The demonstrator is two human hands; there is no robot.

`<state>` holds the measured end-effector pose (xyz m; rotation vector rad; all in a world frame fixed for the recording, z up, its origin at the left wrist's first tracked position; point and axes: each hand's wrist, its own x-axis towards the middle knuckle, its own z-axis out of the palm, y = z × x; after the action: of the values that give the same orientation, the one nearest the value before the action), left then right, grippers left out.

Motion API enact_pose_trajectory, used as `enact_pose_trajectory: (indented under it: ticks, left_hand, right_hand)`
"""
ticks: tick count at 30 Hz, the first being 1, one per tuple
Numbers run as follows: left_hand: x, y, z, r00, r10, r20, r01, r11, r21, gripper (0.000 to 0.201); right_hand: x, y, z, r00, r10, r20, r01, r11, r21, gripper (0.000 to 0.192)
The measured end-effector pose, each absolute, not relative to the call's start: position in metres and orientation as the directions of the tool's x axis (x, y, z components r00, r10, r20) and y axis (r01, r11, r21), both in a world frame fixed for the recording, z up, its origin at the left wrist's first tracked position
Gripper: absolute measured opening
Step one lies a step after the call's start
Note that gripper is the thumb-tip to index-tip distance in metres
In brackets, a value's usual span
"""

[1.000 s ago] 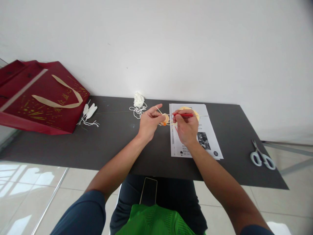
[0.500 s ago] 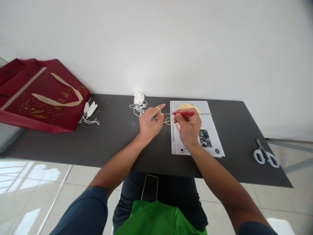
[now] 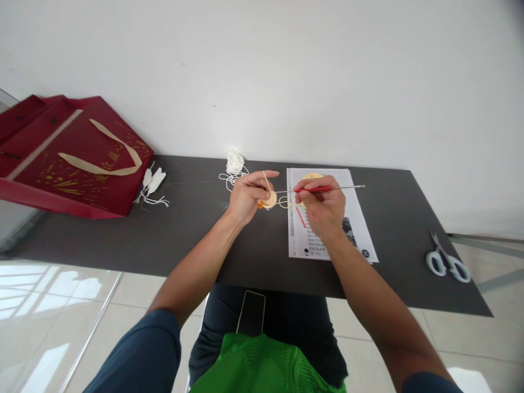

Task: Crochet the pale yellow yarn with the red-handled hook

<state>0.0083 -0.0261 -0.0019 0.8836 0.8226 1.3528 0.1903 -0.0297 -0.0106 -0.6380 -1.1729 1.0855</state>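
Observation:
My left hand (image 3: 244, 197) pinches a small round cream crochet piece (image 3: 269, 200) with an orange marker on it, and cream yarn runs over my raised index finger. My right hand (image 3: 323, 209) grips a red-handled crochet hook (image 3: 323, 189) that lies level, its metal tip pointing left toward the piece and its thin end sticking out to the right. A loop of yarn (image 3: 283, 203) hangs between both hands. Under my right hand lies a printed pattern sheet (image 3: 352, 229) with a cream yarn disc (image 3: 310, 176) at its top.
The dark table (image 3: 184, 240) stands against a white wall. A red gift bag (image 3: 77, 158) lies at the left, white tassels (image 3: 152, 184) beside it. A white yarn tangle (image 3: 234, 164) sits at the back. Scissors (image 3: 446, 261) lie near the right edge. A phone (image 3: 250, 313) rests on my lap.
My right hand has drawn the hook a little to the right. My left hand has turned so the crochet piece shows again. The view has shifted slightly.

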Motion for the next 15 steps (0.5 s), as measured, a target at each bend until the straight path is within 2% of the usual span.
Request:
enact_pose_trajectory:
  ticks: [3, 6, 11, 15]
  left_hand:
    - [0.008, -0.026, -0.002, 0.107, 0.994, -0.021, -0.511, 0.073, 0.857, 0.042]
    - [0.011, -0.027, -0.004, 0.107, 0.994, 0.003, -0.527, 0.054, 0.848, 0.035]
    - [0.021, -0.032, -0.009, 0.003, 0.998, 0.063, -0.433, -0.056, 0.9, 0.016]
    - [0.027, -0.034, -0.011, -0.086, 0.992, 0.09, -0.343, -0.114, 0.932, 0.014]
  right_hand:
    - [0.188, -0.027, -0.013, -0.016, 0.932, 0.362, -0.431, 0.32, -0.844, 0.024]
    - [0.184, -0.027, -0.015, -0.029, 0.962, 0.271, -0.533, 0.214, -0.819, 0.023]
    - [0.177, -0.032, -0.018, -0.023, 0.997, 0.07, -0.614, 0.041, -0.788, 0.024]
    - [0.171, -0.036, -0.017, -0.003, 1.0, -0.028, -0.64, -0.024, -0.768, 0.024]
